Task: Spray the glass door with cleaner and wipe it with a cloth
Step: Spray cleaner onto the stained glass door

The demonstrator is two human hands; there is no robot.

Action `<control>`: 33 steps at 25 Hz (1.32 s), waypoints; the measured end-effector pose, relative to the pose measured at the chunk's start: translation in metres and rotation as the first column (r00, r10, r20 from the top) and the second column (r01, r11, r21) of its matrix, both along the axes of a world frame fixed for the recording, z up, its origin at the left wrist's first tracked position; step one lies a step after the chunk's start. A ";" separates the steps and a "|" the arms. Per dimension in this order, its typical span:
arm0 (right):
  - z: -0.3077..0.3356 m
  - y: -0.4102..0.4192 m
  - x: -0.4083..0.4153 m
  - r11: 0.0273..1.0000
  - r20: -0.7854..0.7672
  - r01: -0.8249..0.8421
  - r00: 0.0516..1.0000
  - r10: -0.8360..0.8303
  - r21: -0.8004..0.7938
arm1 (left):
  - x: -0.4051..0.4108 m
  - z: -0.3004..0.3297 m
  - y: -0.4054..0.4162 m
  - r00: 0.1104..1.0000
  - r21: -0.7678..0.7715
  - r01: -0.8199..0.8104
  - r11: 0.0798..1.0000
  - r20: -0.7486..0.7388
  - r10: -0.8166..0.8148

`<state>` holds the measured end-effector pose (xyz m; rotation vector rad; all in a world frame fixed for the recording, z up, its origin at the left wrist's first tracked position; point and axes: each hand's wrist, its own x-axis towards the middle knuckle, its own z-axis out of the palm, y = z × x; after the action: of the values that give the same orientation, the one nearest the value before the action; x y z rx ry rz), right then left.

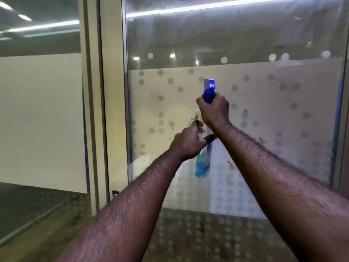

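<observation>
A clear spray bottle (202, 167) with blue liquid and a blue trigger head is held upright in front of the glass door (264, 103). My right hand (213, 110) is wrapped around the neck just under the blue head. My left hand (187, 142) grips the bottle's body lower down. The door has a frosted band with a dot pattern and several small orange-brown smears, one near the bottle and others to the right (230, 165). No cloth is in view.
A beige metal door frame (113, 110) stands left of the glass door. Beyond it is a second glass panel (41, 118) with a frosted band. Wooden flooring (37, 233) shows at the bottom left.
</observation>
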<state>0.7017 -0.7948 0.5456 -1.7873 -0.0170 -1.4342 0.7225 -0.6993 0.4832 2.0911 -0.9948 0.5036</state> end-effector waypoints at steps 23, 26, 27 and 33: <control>-0.098 0.139 0.037 0.989 -0.198 -0.147 0.969 0.150 0.030 | 0.018 -0.102 0.135 0.973 -0.036 -0.145 0.989 -0.189 0.136; -0.140 0.153 0.035 0.984 -0.235 -0.169 0.956 0.177 0.055 | 0.009 -0.141 0.153 0.964 -0.007 -0.172 0.985 -0.207 0.166; -0.155 0.158 0.034 0.982 -0.244 -0.178 0.951 0.188 0.064 | 0.006 -0.156 0.159 0.959 0.007 -0.177 0.984 -0.225 0.174; -0.247 0.191 0.016 0.942 -0.287 -0.324 0.897 0.337 0.091 | -0.024 -0.243 0.198 0.894 0.045 -0.222 0.974 -0.390 0.222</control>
<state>0.7173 -0.6042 0.2985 -1.8472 -0.1277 -0.9083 0.6985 -0.5008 0.2404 2.2018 -0.5255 0.1771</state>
